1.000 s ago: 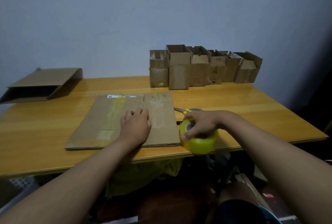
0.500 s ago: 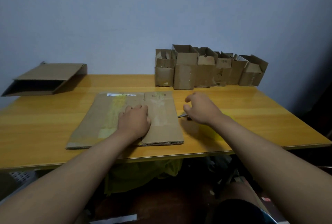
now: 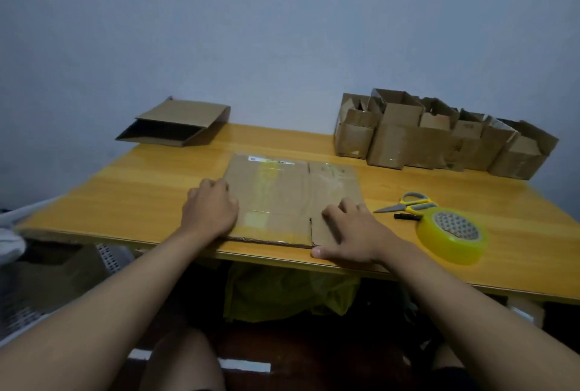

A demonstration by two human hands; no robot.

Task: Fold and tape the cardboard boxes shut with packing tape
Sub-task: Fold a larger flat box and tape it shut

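We've got the flattened cardboard box lying flat near the front edge of the yellow surface, left hand curled loosely at its left edge and right hand spread flat on its near right corner, neither grip actually holding anything. The tape roll sits on its side just right of us beside the scissors. Along the wall, a row of open boxes stands upright, insides too dark to tell, plus another collapsed box back left.

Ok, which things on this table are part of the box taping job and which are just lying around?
For the job:
- flat cardboard box under both hands
- tape roll
- scissors
- row of boxes by the wall
- open box, far left

Lying about:
- small black item beside the scissors
- yellow bag under the table
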